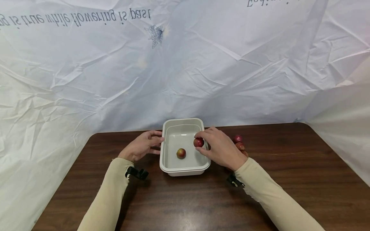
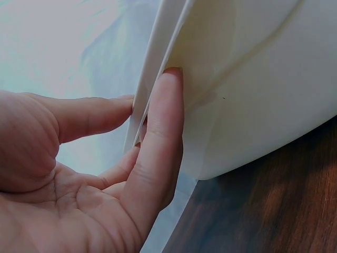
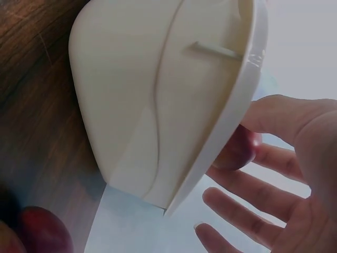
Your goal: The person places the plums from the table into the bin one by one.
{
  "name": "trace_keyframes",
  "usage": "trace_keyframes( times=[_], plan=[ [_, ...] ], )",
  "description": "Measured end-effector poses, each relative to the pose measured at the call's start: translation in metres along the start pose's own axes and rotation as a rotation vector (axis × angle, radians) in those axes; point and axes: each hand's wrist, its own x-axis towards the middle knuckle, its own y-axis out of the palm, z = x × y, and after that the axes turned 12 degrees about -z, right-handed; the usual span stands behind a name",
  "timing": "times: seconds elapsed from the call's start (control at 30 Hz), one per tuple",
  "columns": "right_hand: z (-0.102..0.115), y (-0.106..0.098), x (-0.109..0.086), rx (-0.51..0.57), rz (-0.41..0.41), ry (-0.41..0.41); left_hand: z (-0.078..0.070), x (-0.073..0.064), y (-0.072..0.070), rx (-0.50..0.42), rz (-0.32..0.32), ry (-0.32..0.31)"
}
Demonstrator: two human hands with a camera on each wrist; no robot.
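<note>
A white plastic tub stands near the table's back edge, with one red-and-yellow plum on its floor. My left hand grips the tub's left rim. In the left wrist view the thumb lies against the rim's outer side and a finger reaches under the lip. Over the right side of the tub, my right hand pinches a dark red plum between thumb and fingers. The right wrist view has this plum partly hidden behind the rim, its other fingers spread.
Several more plums lie on the brown wooden table to the right of the tub, partly hidden by my right hand and wrist. A wrinkled white cloth with printed lettering hangs behind the table.
</note>
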Motion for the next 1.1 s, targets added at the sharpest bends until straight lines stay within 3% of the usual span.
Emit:
trace_keyframes(
  times=[0.57, 1.1],
  plan=[
    [-0.001, 0.003, -0.002, 0.007, 0.068, 0.006, 0.001, -0.001, -0.001, -0.005, -0.002, -0.006],
    [-0.004, -0.008, -0.006, 0.020, 0.097, -0.003, 0.001, -0.001, 0.001, 0.002, -0.009, -0.004]
  ],
)
